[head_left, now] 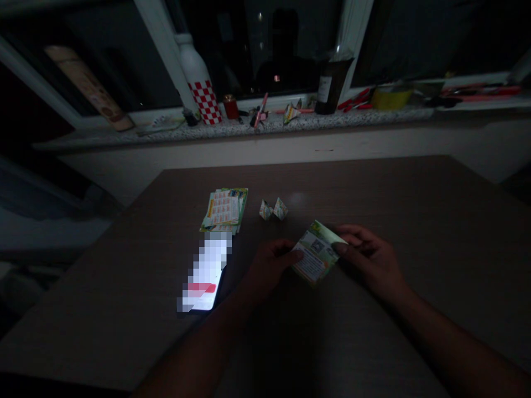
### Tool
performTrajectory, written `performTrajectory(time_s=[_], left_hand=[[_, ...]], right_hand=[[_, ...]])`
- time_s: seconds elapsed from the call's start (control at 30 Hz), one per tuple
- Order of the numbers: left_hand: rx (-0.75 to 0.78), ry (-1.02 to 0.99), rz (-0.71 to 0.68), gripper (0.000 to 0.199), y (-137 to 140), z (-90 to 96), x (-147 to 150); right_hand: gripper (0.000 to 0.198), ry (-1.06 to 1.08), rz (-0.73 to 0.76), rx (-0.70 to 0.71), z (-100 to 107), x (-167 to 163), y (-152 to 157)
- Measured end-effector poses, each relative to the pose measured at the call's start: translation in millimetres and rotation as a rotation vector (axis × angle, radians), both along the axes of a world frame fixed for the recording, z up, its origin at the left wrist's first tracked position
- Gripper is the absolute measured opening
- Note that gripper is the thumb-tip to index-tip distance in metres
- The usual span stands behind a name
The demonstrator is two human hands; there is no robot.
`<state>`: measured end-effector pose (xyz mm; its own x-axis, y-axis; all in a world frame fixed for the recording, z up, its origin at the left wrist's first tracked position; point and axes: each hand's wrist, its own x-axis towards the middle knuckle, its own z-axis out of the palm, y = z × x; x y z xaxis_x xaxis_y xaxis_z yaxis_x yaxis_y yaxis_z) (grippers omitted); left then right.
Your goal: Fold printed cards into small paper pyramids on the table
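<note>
Between my two hands is a printed paper card (312,260) in green and white, with a QR code and lines of text on the side facing me. The thumb of my left hand (276,262) presses on its left edge. My right hand (367,257) pinches the card's right corner, thumb on top. The fingers beneath the card are partly hidden. Just beyond stand two small folded paper shapes (274,209), pointed and patterned. To their left lies a loose stack of similar printed cards (224,210).
A lit phone (205,273) lies on the brown table (352,188) by my left forearm. Behind the table, the stone windowsill (274,122) holds a checkered white bottle (201,83), a dark cup (329,85), a small red jar (230,106), a tilted tan tube (89,88) and several red items. The room is dim.
</note>
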<state>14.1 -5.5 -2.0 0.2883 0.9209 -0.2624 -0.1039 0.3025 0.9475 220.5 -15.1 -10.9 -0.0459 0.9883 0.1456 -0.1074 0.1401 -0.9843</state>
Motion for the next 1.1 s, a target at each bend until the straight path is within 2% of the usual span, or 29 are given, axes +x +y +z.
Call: performTrajectory(time_s=[0.17,0.37,0.4,0.47,0.57,0.63,0.7,0.8,0.9,1.0,1.1], left_hand=[[-0.171,-0.289,0.064,0.016,2,-4.4,1],[-0.297,-0.382,-0.084,0.018,-6,0.3,3],[-0.308,-0.374,-0.106,0.017,-8,0.7,5],[-0.307,-0.332,-0.147,0.019,-11,1.1,7],[-0.159,-0.123,-0.138,0.020,-10,3.7,8],[0.033,0.082,-0.095,0.018,-7,8.3,5],[0.135,0.181,-0.083,0.017,-5,13.9,1],[0.209,0.206,-0.120,0.020,-5,17.9,-5],[0.259,0.279,-0.144,0.018,-7,13.8,-4],[0.234,0.247,-0.052,0.017,-8,8.0,2],[0.174,0.150,0.071,0.015,-8,4.9,7]], right_hand=[[0.031,-0.048,0.069,0.105,-6,-1,-4],[0.048,-0.292,-0.009,0.269,-5,-6,-4],[0.045,-0.324,-0.025,0.307,-4,-6,-4],[0.027,-0.348,0.009,0.372,0,-7,-4],[0.011,-0.361,0.018,0.298,3,-6,-5],[0.010,-0.348,0.035,0.222,4,-5,-5],[0.011,-0.328,0.064,0.169,4,-4,-5],[0.010,-0.319,0.102,0.131,4,-4,-5],[0.015,-0.276,0.092,0.102,5,-6,-4],[0.026,-0.140,0.070,0.026,6,-9,-2],[0.026,-0.043,0.082,-0.060,4,-12,-1]])
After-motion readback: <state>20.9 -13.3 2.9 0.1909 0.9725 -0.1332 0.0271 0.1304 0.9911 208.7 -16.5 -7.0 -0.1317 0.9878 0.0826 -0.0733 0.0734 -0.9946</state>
